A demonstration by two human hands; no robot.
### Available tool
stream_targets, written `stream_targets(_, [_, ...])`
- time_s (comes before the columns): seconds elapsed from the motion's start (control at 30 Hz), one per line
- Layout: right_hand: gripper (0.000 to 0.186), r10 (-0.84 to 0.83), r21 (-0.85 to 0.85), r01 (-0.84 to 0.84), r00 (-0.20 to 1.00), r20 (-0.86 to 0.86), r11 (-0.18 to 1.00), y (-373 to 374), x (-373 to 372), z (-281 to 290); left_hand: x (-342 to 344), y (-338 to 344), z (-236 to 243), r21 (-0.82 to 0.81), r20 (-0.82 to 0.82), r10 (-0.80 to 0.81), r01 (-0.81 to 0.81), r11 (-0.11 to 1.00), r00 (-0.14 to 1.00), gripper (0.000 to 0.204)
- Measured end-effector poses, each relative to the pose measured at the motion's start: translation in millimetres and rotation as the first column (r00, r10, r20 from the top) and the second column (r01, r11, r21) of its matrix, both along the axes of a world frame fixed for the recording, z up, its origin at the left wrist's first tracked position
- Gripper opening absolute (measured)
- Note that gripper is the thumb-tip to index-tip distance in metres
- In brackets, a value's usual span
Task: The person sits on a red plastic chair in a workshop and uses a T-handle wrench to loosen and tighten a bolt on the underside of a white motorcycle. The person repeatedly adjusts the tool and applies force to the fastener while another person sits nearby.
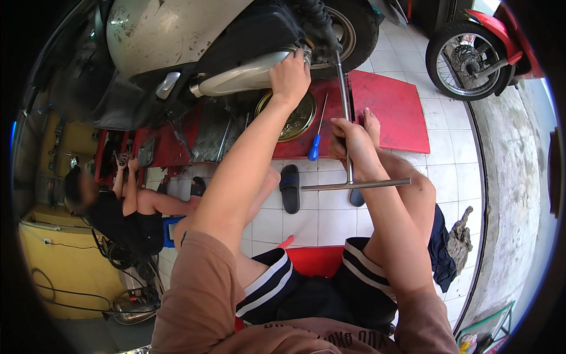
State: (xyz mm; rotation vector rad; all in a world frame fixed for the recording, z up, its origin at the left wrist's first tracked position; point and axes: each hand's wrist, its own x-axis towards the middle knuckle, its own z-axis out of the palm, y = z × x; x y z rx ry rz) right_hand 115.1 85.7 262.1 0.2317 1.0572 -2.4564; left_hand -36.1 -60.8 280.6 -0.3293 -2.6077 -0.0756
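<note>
My right hand is closed round the shaft of a long steel T-handle wrench. The wrench's crossbar lies over my right forearm, and its far end meets the motorcycle near the rear shock absorber. My left hand is curled over the rear end of the silver exhaust muffler; its fingertips are partly hidden. Just beyond is the rear wheel. Between my hands, a blue-handled screwdriver lies on the red lift platform, beside a round golden tray with small parts.
Another person sits at the left, hands on a metal part. A red motorcycle stands at the far right. On the tiled floor are a black slipper and a dark cloth. A concrete ledge runs along the right.
</note>
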Motion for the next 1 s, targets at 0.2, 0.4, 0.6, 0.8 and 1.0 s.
stream_targets(0.2, [0.029, -0.129, 0.086, 0.124, 0.99, 0.053, 0.989, -5.6, -5.5, -4.2, -28.0, 6.6, -9.9, -0.085, -0.14, 0.01, -0.022, 0.996, 0.99, 0.022])
stream_targets(0.4, [0.027, -0.12, 0.057, 0.116, 0.991, 0.065, 0.992, -11.2, -7.9, -5.1, -33.8, -1.5, -13.7, -0.139, -0.174, -0.06, 0.036, 0.99, 0.983, 0.02])
stream_targets(0.6, [0.025, -0.135, 0.062, 0.13, 0.988, 0.081, 0.99, -12.5, -10.8, -10.1, -35.3, -3.9, -8.5, -0.172, -0.113, -0.146, 0.126, 0.977, 0.983, 0.019])
stream_targets(0.8, [0.024, -0.107, 0.055, 0.102, 0.99, 0.093, 0.993, -15.5, -11.0, -11.3, -34.0, -11.1, -6.9, -0.134, -0.15, -0.217, 0.198, 0.971, 0.964, 0.02])
stream_targets(1.0, [0.034, -0.059, 0.09, 0.05, 0.994, 0.096, 0.995, -17.3, -9.1, -5.1, -34.2, -14.2, -7.2, -0.119, -0.173, -0.237, 0.218, 0.969, 0.956, 0.021])
